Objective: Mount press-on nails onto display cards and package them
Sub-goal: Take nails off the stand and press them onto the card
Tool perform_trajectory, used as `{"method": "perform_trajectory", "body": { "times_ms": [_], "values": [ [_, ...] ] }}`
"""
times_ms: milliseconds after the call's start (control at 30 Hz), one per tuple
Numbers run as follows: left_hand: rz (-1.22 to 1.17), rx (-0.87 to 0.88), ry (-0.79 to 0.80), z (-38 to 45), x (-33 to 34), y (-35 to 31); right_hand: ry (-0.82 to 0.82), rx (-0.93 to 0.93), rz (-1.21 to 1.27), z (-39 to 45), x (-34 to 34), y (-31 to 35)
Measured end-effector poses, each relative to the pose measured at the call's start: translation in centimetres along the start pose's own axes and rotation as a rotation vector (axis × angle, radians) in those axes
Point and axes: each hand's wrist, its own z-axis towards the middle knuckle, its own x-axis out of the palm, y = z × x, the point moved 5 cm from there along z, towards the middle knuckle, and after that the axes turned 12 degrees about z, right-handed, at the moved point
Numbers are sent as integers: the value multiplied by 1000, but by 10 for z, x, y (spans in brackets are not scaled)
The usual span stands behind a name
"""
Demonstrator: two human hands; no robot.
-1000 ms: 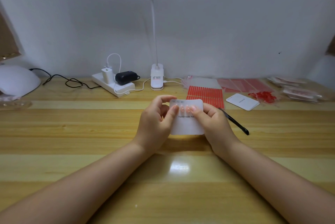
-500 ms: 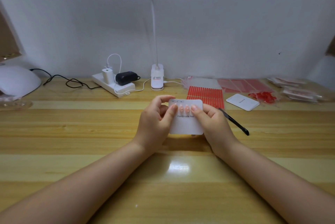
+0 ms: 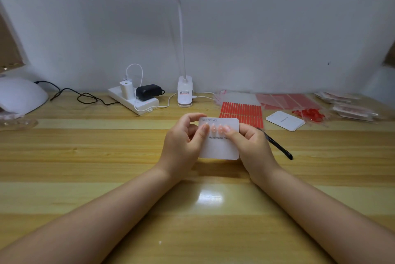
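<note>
A white display card (image 3: 220, 148) printed "Handmade Nails" is held upright above the wooden table (image 3: 106, 157), between both hands. My left hand (image 3: 183, 142) grips its left edge, thumb lying over the row of pale pink press-on nails (image 3: 217, 129) near the card's top. My right hand (image 3: 252, 146) grips the right edge with its thumb on the rightmost nail, and a pair of black tweezers (image 3: 277, 146) sticks out to the right from under it.
Behind the card lies a red adhesive-tab sheet (image 3: 241, 110). Further right are a second white card (image 3: 285, 120), red loose nails in a bag (image 3: 310, 114) and clear packets (image 3: 350, 105). A lamp base (image 3: 184, 95), power strip (image 3: 133, 99) and white nail lamp (image 3: 19, 95) line the back.
The card and both hands have shifted very slightly left; the grip stays the same.
</note>
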Motion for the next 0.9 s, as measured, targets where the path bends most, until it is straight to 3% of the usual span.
{"method": "perform_trajectory", "body": {
  "times_ms": [300,433,533,700,900],
  "values": [
    [-45,-33,11,2,-1,-1,70,-53,-81,1,0,-1],
    [-97,-61,15,1,-3,-2,25,-192,-479,4,-11,8],
    [-62,-69,92,0,-1,0,-99,-246,-706,9,-26,15],
    [269,-26,186,0,7,3,-320,-181,-840,23,-60,18],
    [762,179,223,-3,14,-3,-300,-117,-914,27,-65,12]
  ]
}}
